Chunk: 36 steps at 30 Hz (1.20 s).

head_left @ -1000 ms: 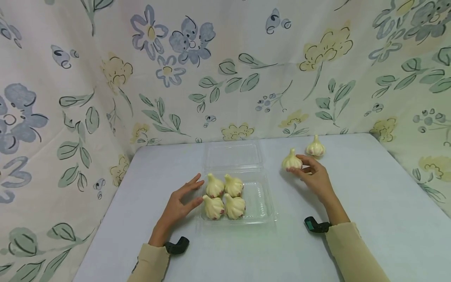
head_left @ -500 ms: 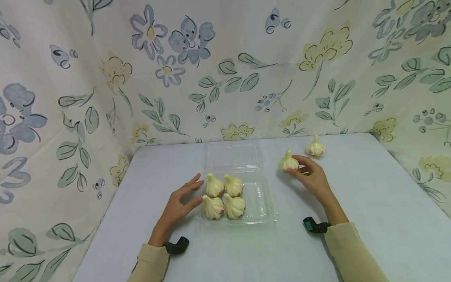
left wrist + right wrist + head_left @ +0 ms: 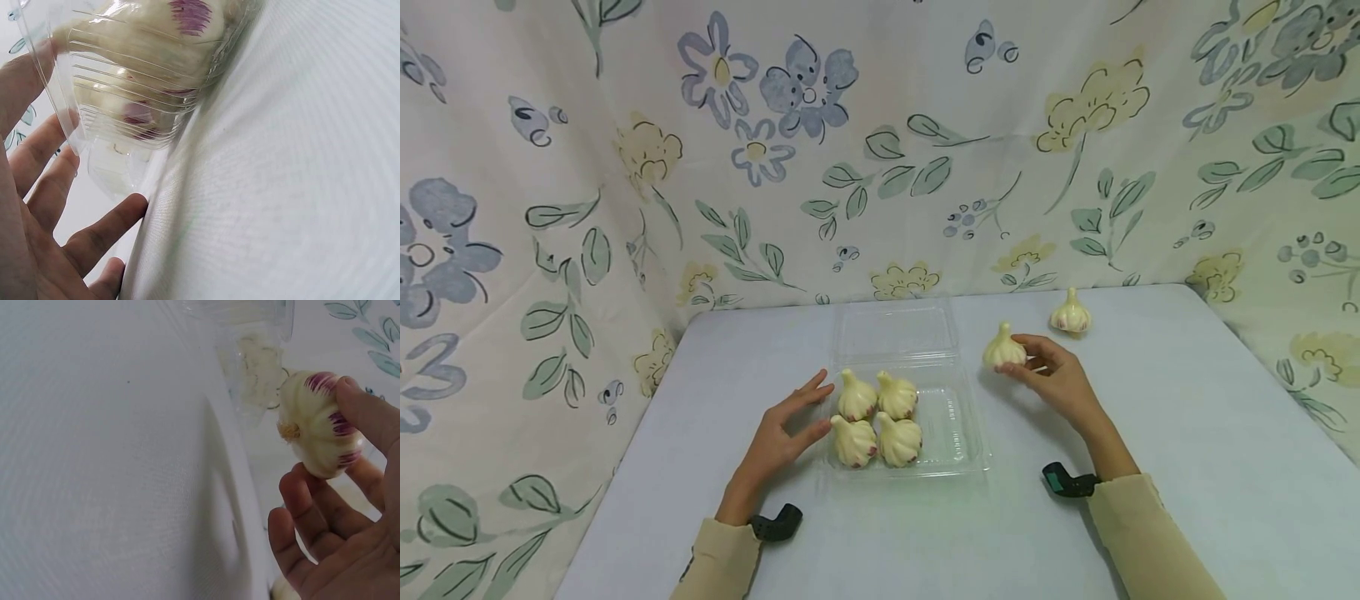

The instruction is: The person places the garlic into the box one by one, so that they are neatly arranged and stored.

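Between its thumb and fingers, my right hand (image 3: 1058,377) pinches a garlic bulb (image 3: 1003,348), held up right of the clear plastic box (image 3: 951,425). In the right wrist view the same bulb (image 3: 319,425) shows purple streaks and a root tuft. Several garlic bulbs (image 3: 877,418) lie in the left part of the box, in two rows. My left hand (image 3: 781,432) rests with spread fingers at the box's left side. In the left wrist view its fingers (image 3: 47,187) touch the ribbed plastic wall (image 3: 134,81).
The box's lid (image 3: 895,332) lies folded back behind it. Another garlic bulb (image 3: 1071,313) stands near the back right of the white table (image 3: 1180,392). A floral cloth (image 3: 880,150) hangs behind and beside the table.
My right hand has moved a little to the left with the garlic bulb, closer to the box. My left hand and the boxed bulbs stay where they were.
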Each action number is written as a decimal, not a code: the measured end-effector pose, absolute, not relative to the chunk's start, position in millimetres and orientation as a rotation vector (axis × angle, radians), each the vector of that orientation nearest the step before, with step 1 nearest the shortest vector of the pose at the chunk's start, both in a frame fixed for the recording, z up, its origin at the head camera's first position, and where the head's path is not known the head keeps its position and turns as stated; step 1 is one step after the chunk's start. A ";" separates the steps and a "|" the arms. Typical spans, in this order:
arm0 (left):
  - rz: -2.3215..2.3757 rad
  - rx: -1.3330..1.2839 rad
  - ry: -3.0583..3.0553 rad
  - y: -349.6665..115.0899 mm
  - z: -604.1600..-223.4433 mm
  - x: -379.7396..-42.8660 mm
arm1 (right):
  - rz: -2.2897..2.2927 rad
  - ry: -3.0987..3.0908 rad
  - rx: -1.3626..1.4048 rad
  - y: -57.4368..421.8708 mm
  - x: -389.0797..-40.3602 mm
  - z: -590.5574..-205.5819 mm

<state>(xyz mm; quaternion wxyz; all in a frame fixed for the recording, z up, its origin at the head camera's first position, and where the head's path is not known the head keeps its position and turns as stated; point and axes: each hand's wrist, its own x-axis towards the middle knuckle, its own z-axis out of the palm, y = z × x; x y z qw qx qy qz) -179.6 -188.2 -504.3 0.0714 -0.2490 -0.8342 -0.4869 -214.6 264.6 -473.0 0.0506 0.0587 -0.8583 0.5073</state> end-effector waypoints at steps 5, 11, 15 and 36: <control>-1.459 -0.743 -2.510 -188.1 -504.2 -179.7 | 1.542 -2.621 0.205 262.0 -214.2 -472.1; -1.455 -0.734 -2.525 -188.1 -504.0 -179.8 | 1.552 -2.620 0.215 260.5 -212.9 -470.0; -1.454 -0.730 -2.534 -188.3 -504.4 -179.1 | 1.593 -2.602 0.225 258.4 -210.7 -465.9; -1.438 -0.728 -2.527 -189.6 -508.3 -180.5 | 1.694 -2.481 0.334 232.4 -205.7 -453.5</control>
